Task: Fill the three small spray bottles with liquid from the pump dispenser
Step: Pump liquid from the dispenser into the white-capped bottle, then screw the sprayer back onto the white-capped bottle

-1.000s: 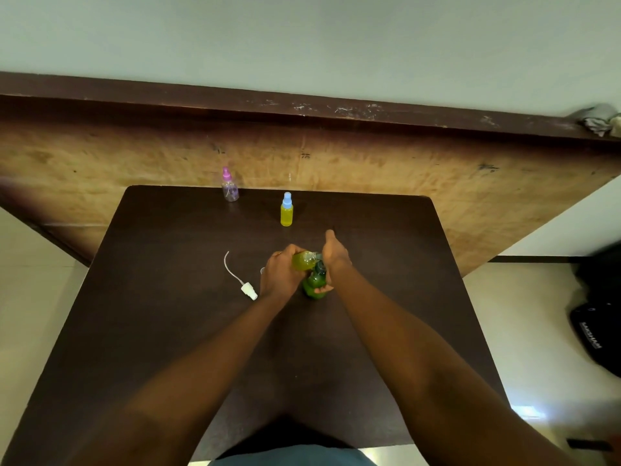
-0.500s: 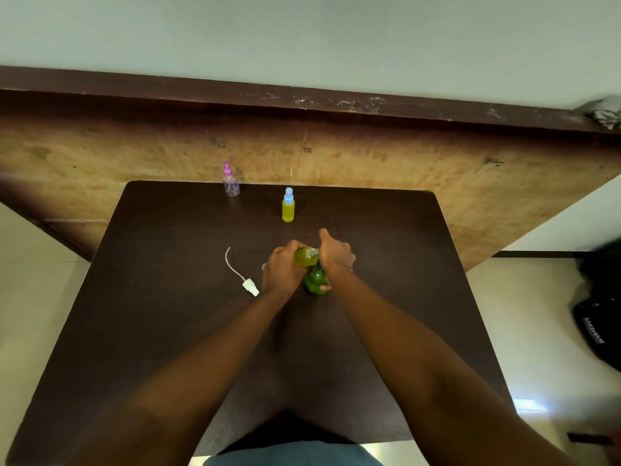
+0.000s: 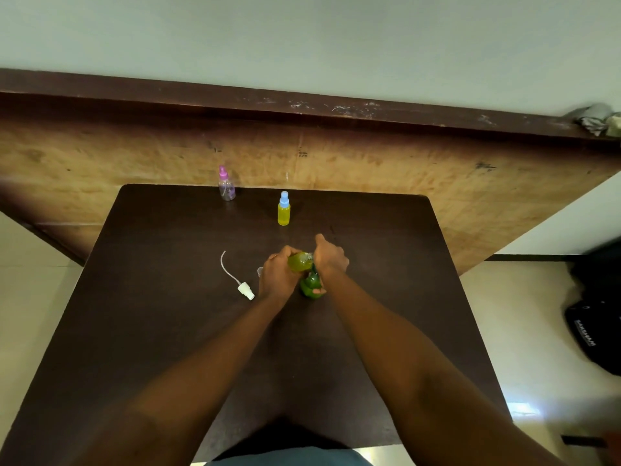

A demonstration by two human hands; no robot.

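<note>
The left hand (image 3: 279, 275) curls its fingers round a small yellow-green bottle (image 3: 300, 261), tipped sideways just above the green pump dispenser (image 3: 311, 284). The right hand (image 3: 329, 257) grips the dispenser's top. A white spray cap (image 3: 244, 290) lies left of the dispenser. The blue-capped bottle (image 3: 284, 210) and pink-capped bottle (image 3: 226, 185) stand behind it.

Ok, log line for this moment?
left hand holds small bottle | right hand grips green dispenser | blue-capped bottle full | pink-capped bottle clear | spray top on table
</note>
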